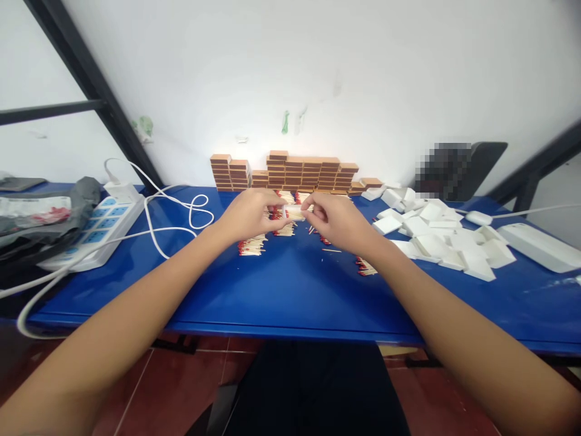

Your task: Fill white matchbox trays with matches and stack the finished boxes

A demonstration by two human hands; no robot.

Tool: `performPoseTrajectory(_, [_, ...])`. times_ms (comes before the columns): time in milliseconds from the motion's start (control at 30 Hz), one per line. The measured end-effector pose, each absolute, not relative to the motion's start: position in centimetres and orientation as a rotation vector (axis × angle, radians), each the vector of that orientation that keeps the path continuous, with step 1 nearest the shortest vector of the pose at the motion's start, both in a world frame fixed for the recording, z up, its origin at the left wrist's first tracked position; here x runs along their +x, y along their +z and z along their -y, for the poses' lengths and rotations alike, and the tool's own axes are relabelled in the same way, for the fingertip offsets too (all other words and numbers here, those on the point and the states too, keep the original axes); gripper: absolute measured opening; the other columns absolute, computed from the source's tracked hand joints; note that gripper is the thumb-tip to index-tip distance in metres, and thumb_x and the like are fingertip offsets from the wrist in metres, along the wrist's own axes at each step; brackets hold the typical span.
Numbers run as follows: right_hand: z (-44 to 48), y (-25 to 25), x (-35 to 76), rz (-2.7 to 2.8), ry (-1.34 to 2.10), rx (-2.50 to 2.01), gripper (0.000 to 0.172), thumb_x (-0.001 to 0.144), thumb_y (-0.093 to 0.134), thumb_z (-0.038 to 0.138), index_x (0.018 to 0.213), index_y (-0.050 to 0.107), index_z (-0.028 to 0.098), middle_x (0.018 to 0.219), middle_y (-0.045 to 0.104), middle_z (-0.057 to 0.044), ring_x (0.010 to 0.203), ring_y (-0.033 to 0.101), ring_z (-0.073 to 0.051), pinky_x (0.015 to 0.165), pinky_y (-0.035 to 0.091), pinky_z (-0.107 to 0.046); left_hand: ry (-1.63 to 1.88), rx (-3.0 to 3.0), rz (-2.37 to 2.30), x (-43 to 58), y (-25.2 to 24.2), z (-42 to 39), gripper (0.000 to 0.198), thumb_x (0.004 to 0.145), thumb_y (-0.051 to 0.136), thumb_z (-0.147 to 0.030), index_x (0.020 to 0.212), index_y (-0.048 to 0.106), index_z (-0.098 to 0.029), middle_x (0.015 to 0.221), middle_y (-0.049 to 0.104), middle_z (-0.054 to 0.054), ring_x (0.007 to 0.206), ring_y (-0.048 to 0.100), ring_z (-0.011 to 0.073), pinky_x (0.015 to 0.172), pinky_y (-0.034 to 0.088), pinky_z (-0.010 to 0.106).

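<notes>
Above the middle of the blue table, my left hand point(252, 213) grips one end of a small white matchbox tray point(295, 209) between thumb and fingers. Matches with red heads show in and around the tray; which lie inside it is hard to tell. At the tray's other end, the fingers of my right hand point(338, 221) are closed in a pinch. Loose heaps of matches lie behind and below the hands, among them a match pile point(252, 246) on the left and another match pile point(365, 266) partly hidden by my right forearm.
Brown matchboxes point(304, 172) stand stacked along the wall. A heap of white trays point(436, 227) covers the table's right side, beside a long white box point(540, 247). At left lie a power strip point(104, 224), looped white cables point(157, 233) and a dark plastic bag point(86, 200).
</notes>
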State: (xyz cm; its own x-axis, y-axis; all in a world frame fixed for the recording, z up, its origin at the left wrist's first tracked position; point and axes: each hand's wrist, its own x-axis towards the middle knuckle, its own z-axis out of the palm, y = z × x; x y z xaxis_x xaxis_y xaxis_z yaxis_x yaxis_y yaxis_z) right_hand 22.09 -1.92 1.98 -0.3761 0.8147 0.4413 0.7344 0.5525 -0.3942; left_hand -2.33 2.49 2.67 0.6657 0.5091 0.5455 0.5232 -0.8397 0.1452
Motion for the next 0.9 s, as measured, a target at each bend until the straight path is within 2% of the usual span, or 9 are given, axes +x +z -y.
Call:
performPoseTrajectory(100, [2.1,1.4,21.5,2.209,0.184,-1.221,0.007,0.097,0.062,0.019,0.094,0.069,0.019,0.065,0.054,0.003,0.063,0.05,-0.016,0.064,0.031,-0.03,-0.88,-2.705,1.008,-2.6,2.7,-2.7,0.029,0.092,0.08,-0.045,0.104,0.083,-0.019,0.093,0.081,0.008,0.086,0.074,0.025,0.075,0.05,0.035])
performPoseTrajectory(233, [2.1,0.0,20.5,2.354,0.245,-1.164,0.008,0.094,0.065,0.015,0.09,0.071,0.019,0.076,0.06,0.0,0.068,0.052,-0.016,0.067,0.034,-0.029,-0.848,-2.651,1.084,-2.8,2.7,-2.8,0.025,0.091,0.079,-0.043,0.099,0.083,-0.02,0.098,0.082,0.009,0.092,0.075,0.0272,0.079,0.052,0.037])
performPoseTrajectory(433, [2.0,-1.2,20.0,2.399,0.288,-1.14,0.008,0.098,0.065,0.018,0.096,0.072,0.019,0.085,0.063,-0.003,0.075,0.054,-0.017,0.07,0.037,-0.029,-0.836,-2.642,1.023,-2.7,2.4,-2.8,0.023,0.093,0.076,-0.043,0.097,0.081,-0.02,0.094,0.08,0.008,0.09,0.073,0.0265,0.076,0.05,0.036])
performPoseTrajectory(700, [1.9,-0.9,20.3,2.408,0.259,-1.163,0.011,0.099,0.063,0.019,0.096,0.074,0.018,0.084,0.065,-0.003,0.073,0.054,-0.016,0.07,0.036,-0.03,-0.825,-2.653,1.021,-2.7,2.4,-2.9,0.026,0.093,0.076,-0.045,0.1,0.081,-0.02,0.094,0.08,0.009,0.09,0.072,0.0271,0.075,0.05,0.036])
performPoseTrajectory(900, [1.9,-1.0,20.3,2.408,0.264,-1.156,0.013,0.098,0.063,0.018,0.097,0.077,0.017,0.083,0.065,-0.003,0.071,0.053,-0.016,0.069,0.036,-0.029,-0.809,-2.657,0.995,-2.7,2.4,-2.9,0.023,0.093,0.076,-0.042,0.094,0.08,-0.019,0.091,0.079,0.009,0.089,0.072,0.0268,0.074,0.05,0.036])
